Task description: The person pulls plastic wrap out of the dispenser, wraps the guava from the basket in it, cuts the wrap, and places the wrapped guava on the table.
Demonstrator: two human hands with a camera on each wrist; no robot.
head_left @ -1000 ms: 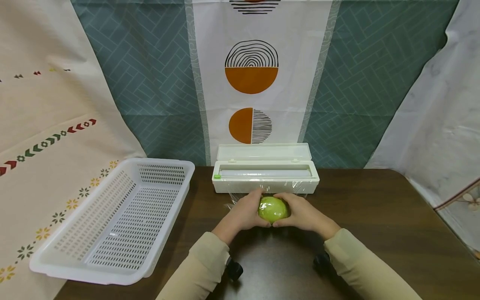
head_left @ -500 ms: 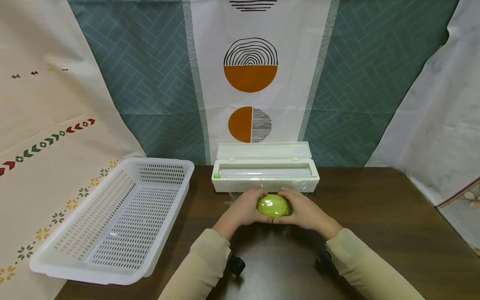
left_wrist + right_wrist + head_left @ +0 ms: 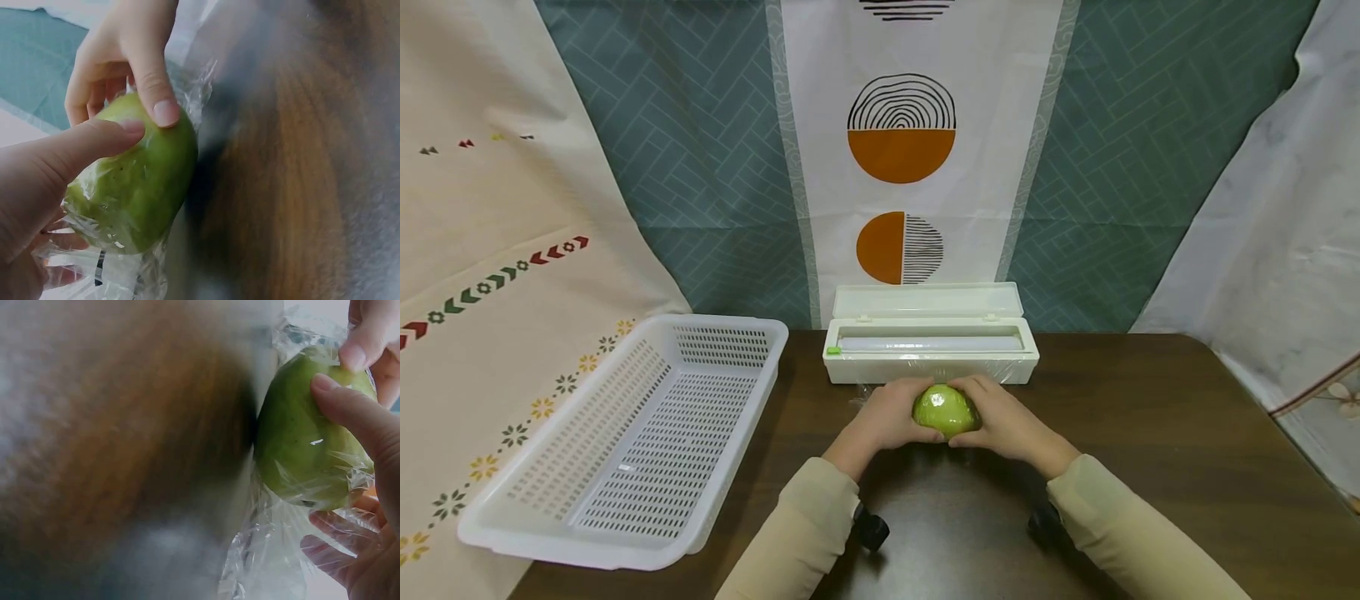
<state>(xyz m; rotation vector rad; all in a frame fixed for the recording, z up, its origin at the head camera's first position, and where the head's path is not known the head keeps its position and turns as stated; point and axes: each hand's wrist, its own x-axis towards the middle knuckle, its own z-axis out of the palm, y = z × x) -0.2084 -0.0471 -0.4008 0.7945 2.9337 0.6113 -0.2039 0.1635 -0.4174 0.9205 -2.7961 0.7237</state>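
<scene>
A rounded, yellow-green fruit (image 3: 942,412) is held between both hands in front of the dispenser, clear cling film (image 3: 278,540) stretched and wrinkled around it. My left hand (image 3: 889,413) grips it from the left, thumb on the near side and fingers curled behind. From the right, my right hand (image 3: 1003,419) grips it the same way, the two thumbs close together on its surface. In the left wrist view, crinkled film clings to the fruit (image 3: 147,187) and bunches below it. Film also runs up to the white wrap dispenser (image 3: 932,371), whose lid stands up behind its roll.
A white perforated plastic basket (image 3: 771,375) stands on the left of the dark wooden table (image 3: 1150,433). The dispenser carries a small green slider (image 3: 833,351) at its left end. Patterned cloths (image 3: 700,125) hang behind and at the sides.
Both hands have shifted slightly away from the body with the fruit and turned it a little. Their fingers have changed position on it, pressing the film around it.
</scene>
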